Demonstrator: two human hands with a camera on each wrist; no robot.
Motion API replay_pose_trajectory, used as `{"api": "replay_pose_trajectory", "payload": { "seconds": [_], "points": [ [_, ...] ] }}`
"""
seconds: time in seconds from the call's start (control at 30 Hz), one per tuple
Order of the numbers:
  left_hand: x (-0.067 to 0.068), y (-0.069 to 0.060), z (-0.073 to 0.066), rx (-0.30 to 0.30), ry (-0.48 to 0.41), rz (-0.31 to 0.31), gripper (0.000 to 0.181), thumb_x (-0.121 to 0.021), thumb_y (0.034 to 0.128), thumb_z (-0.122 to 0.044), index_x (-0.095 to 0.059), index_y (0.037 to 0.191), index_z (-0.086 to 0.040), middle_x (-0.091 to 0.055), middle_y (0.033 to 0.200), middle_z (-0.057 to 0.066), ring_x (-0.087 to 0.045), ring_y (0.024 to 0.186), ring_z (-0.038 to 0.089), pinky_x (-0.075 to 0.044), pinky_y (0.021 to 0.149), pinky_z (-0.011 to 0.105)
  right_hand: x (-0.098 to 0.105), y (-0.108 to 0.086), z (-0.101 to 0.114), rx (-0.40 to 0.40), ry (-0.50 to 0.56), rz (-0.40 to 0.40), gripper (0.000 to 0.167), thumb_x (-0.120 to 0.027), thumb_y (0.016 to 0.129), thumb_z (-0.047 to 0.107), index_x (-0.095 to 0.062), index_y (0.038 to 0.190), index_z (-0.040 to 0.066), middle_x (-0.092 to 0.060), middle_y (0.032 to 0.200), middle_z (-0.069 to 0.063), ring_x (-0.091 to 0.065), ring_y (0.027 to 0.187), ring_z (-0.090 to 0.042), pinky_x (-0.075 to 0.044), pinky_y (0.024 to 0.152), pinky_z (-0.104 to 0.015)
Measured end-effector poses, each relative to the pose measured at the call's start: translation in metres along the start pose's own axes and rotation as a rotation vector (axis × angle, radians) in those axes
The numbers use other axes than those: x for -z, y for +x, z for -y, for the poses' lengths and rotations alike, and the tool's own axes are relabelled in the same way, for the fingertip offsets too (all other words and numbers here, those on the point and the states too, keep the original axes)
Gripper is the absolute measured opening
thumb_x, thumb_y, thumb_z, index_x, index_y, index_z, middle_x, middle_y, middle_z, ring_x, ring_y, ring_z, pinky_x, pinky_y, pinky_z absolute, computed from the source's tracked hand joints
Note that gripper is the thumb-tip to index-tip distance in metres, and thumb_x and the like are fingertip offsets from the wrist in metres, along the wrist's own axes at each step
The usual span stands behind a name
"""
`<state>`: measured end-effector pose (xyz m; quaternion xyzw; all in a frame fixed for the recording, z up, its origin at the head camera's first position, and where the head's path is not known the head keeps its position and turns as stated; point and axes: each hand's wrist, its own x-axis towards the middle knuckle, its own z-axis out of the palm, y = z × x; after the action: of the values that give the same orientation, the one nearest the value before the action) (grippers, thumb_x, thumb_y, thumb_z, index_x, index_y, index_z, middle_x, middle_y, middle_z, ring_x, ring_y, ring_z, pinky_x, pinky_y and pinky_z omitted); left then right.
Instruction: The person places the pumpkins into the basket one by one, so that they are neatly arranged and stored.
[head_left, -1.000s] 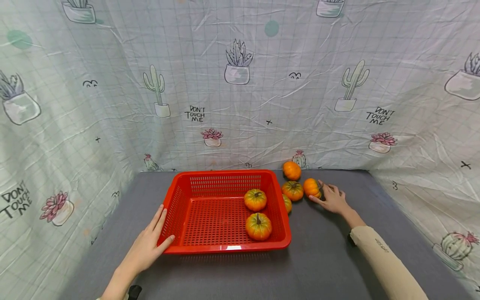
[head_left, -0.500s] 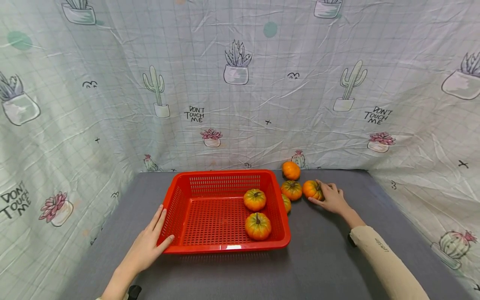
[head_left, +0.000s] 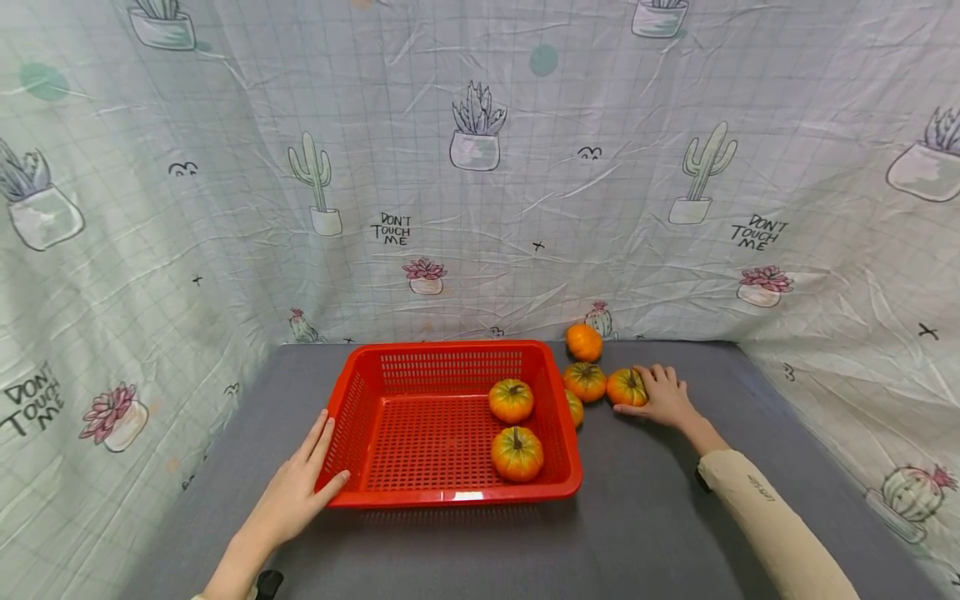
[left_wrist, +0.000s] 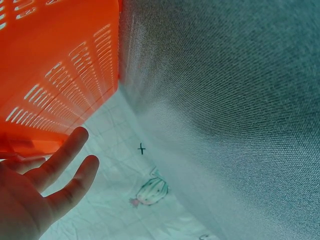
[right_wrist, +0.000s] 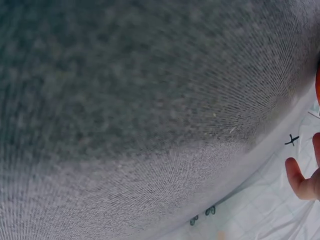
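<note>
In the head view my left hand [head_left: 291, 498] rests on the left rim of a red plastic basket [head_left: 450, 497], fingers extended and thumb at the near corner. The left wrist view shows two fingers [left_wrist: 75, 187] held away from the basket's slotted wall [left_wrist: 55, 82]. My right hand [head_left: 666, 402] holds a small orange pumpkin [head_left: 624, 387] on the table, thumb at its near side and fingers at its far right. Two pumpkins sit in the basket's right half, one farther back [head_left: 511, 400] and one nearer [head_left: 517, 455]. Only the right hand's outer fingers [right_wrist: 296, 180] show in the right wrist view.
Just right of the basket are an orange-green pumpkin [head_left: 585, 381], an orange one [head_left: 583, 342] near the back edge, and another [head_left: 574, 407] partly hidden by the rim. A printed cloth [head_left: 480, 250] hangs around the grey table [head_left: 637, 517].
The pumpkin at my right hand has turned so its stem points more upward, and it has shifted slightly nearer. My left hand and the basket stay put.
</note>
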<state>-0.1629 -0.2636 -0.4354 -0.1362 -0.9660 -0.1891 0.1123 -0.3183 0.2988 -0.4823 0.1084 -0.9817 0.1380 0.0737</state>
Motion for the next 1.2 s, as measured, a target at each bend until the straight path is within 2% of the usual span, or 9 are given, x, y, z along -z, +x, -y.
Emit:
{"api": "replay_pose_trajectory", "payload": {
  "seconds": [0.2, 0.37, 0.57, 0.9, 1.2],
  "points": [
    [0.000, 0.000, 0.000, -0.001, 0.004, -0.002, 0.074, -0.054, 0.0852, -0.035, -0.019, 0.142, -0.003, -0.013, 0.150, 0.013, -0.038, 0.122, 0.041, -0.037, 0.086, 0.059, 0.001, 0.000, -0.006, -0.014, 0.010, 0.061, 0.096, -0.065, 0.063, 0.064, -0.037, 0.132, 0.003, -0.043, 0.114, -0.026, -0.033, 0.102, -0.040, -0.028, 0.070, -0.050],
    [0.000, 0.000, 0.001, -0.007, 0.011, -0.017, 0.074, -0.055, 0.0848, -0.034, -0.019, 0.142, -0.003, -0.014, 0.149, 0.013, -0.039, 0.121, 0.041, -0.037, 0.086, 0.059, 0.001, 0.000, -0.009, -0.012, 0.032, 0.080, 0.097, -0.062, 0.064, 0.066, -0.036, 0.133, 0.003, -0.043, 0.119, -0.026, -0.034, 0.102, -0.040, -0.029, 0.068, -0.049],
    [0.000, 0.000, 0.001, -0.010, 0.010, -0.025, 0.074, -0.056, 0.0843, -0.033, -0.021, 0.142, -0.002, -0.016, 0.149, 0.014, -0.040, 0.120, 0.041, -0.038, 0.086, 0.057, 0.001, 0.000, -0.010, -0.016, 0.071, 0.068, 0.090, -0.063, 0.066, 0.062, -0.039, 0.131, 0.004, -0.045, 0.117, -0.025, -0.034, 0.101, -0.039, -0.030, 0.069, -0.048],
    [-0.002, -0.001, 0.001, -0.011, 0.006, -0.033, 0.073, -0.056, 0.0844, -0.032, -0.021, 0.142, -0.003, -0.016, 0.149, 0.014, -0.040, 0.121, 0.040, -0.038, 0.086, 0.057, 0.004, -0.005, -0.006, -0.013, 0.119, -0.003, 0.083, -0.068, 0.065, 0.058, -0.044, 0.124, 0.005, -0.045, 0.106, -0.021, -0.034, 0.093, -0.034, -0.027, 0.065, -0.041],
    [-0.001, 0.000, 0.000, -0.007, 0.009, -0.028, 0.073, -0.055, 0.0845, -0.032, -0.021, 0.142, -0.003, -0.017, 0.149, 0.014, -0.041, 0.119, 0.041, -0.038, 0.085, 0.057, 0.009, -0.013, -0.001, -0.033, 0.215, -0.025, 0.085, -0.071, 0.065, 0.052, -0.038, 0.125, 0.002, -0.049, 0.117, -0.025, -0.036, 0.099, -0.038, -0.030, 0.072, -0.051]
  ]
}}
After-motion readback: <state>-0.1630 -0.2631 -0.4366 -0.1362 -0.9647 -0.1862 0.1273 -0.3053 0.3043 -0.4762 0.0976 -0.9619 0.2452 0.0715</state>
